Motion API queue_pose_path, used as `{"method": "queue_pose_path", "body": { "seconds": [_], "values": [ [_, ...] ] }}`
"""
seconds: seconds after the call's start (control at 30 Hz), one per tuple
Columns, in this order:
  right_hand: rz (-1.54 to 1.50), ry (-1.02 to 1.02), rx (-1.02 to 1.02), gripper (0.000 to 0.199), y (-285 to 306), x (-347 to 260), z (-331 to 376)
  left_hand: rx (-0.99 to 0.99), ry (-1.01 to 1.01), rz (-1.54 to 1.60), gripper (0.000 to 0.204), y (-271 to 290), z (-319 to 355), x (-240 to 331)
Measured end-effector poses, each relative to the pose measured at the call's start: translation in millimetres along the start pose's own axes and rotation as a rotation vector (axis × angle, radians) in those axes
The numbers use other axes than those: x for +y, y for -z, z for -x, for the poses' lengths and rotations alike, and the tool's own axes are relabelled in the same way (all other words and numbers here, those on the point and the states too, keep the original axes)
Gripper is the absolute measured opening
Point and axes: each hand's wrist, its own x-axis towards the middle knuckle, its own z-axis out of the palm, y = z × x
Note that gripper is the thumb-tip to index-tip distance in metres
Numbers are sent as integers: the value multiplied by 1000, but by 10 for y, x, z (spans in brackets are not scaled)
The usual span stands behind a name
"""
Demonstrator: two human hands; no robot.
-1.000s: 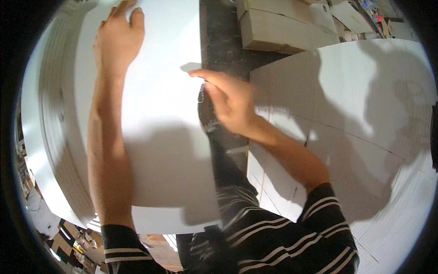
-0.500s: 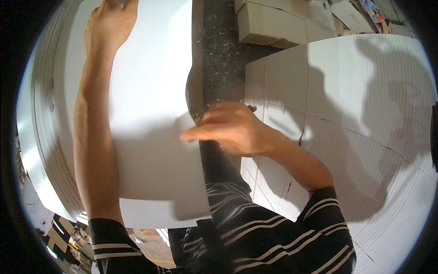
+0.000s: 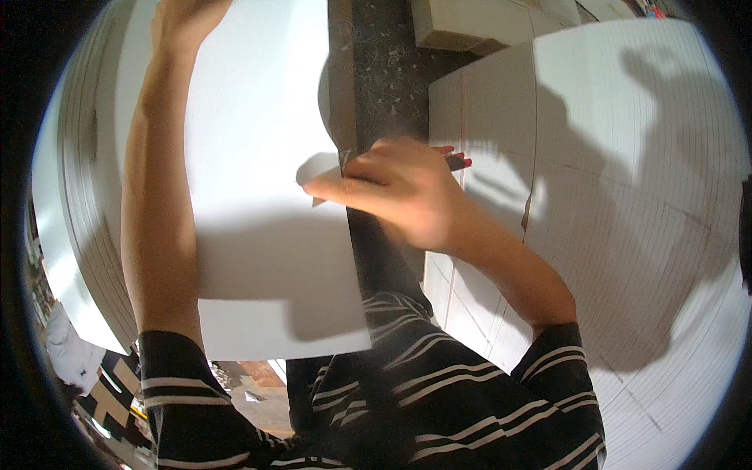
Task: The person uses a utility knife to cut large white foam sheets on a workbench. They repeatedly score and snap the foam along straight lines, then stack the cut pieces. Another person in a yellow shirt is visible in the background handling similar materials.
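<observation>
At the far left of the frame I see the curved edge of a tall stack of white sheets (image 3: 74, 235). On top of it lies the large white sheet (image 3: 251, 157), its long axis running from the upper edge of the frame down toward my striped shirt (image 3: 439, 392) at the bottom. My left hand (image 3: 184, 19) sits at the upper left, at the sheet's far end; it is cut off by the frame, so I cannot tell whether it grips or only presses. Moving to the centre, my right hand (image 3: 399, 192) is at the sheet's right long edge, fingertips pressed together, pinching that edge beside a small raised flap. This hand is the nearer one to the edge; the sheet lies to its left. A red-tipped object (image 3: 458, 160) pokes out behind its knuckles. Right of the dark gap, flat white boards (image 3: 627, 196) fill the frame.
</observation>
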Motion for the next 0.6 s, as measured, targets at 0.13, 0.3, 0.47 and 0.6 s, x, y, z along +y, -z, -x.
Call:
{"method": "queue_pose_path", "body": {
  "seconds": [0.13, 0.3, 0.47, 0.6],
  "values": [
    [105, -79, -65, 48, -161, -465, 511, 28, -14, -39, 20, -134, -12, -86],
    [80, -53, -163, 60, -411, -1221, 1401, -45, -37, -121, 32, -145, 65, 57],
    [-181, -178, -130, 50, -369, -1560, 1775, -128, 125, -93, 36, -151, 128, 327],
    [-177, -284, 129, 41, -245, -766, 1309, -150, 118, -96, 39, -139, 144, 359]
  ]
}}
